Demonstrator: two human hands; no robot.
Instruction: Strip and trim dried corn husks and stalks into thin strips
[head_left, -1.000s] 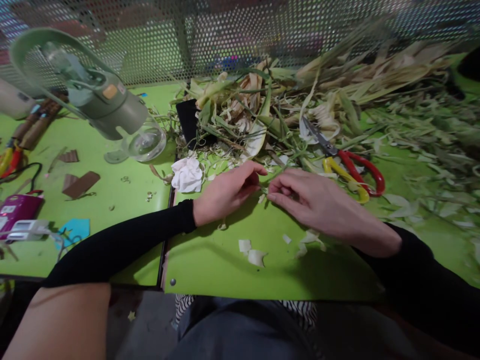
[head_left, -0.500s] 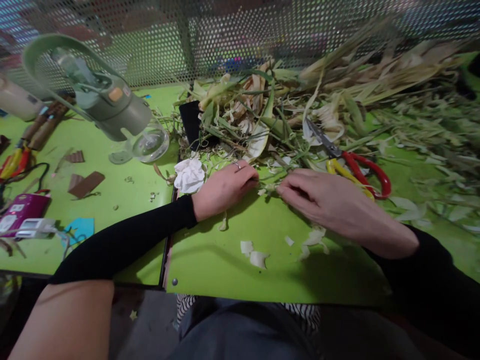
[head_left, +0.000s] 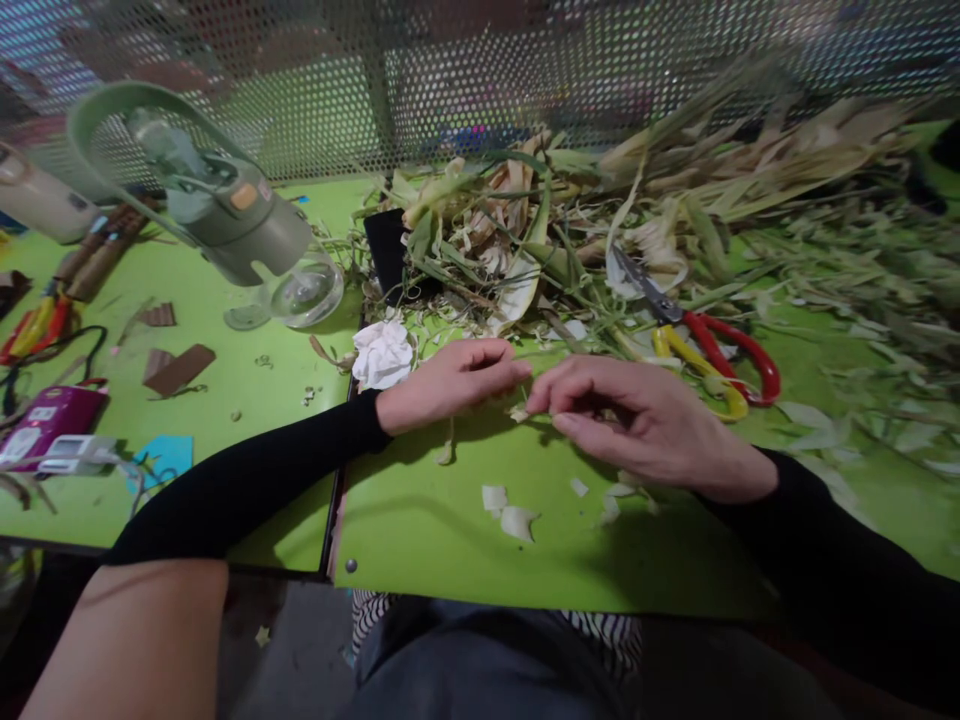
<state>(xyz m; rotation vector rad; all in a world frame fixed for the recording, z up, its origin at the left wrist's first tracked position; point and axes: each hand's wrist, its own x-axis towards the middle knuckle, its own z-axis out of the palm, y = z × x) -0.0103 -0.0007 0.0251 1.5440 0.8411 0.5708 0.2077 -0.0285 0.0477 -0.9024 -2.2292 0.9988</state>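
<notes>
Over the green tabletop (head_left: 427, 530), my two hands are close together with fingertips almost meeting. My left hand (head_left: 454, 382) has its thumb and fingers pressed together, pointing right. A thin green strand shows by its tips, but what it grips is hidden. My right hand (head_left: 637, 415) is curled, and a small pale plant piece (head_left: 519, 412) is at its fingertips. Just right of that hand lie scissors (head_left: 712, 355) with one red and one yellow handle. Behind both hands spreads a heap of corn husks (head_left: 517, 280) and green trimmings. Pale scraps (head_left: 516, 522) lie in front.
A crumpled white tissue (head_left: 382, 355) lies beside my left wrist. Behind it a dark phone-like slab (head_left: 385, 255) leans in the husks. A green bottle (head_left: 255, 235) stands at left, near a purple device (head_left: 52, 425) with cables. A perforated screen (head_left: 315, 110) borders the back.
My right hand has turned and shifted slightly left, its fingers now more curled. My left hand's thumb has straightened. The small plant piece has moved slightly lower between the hands.
</notes>
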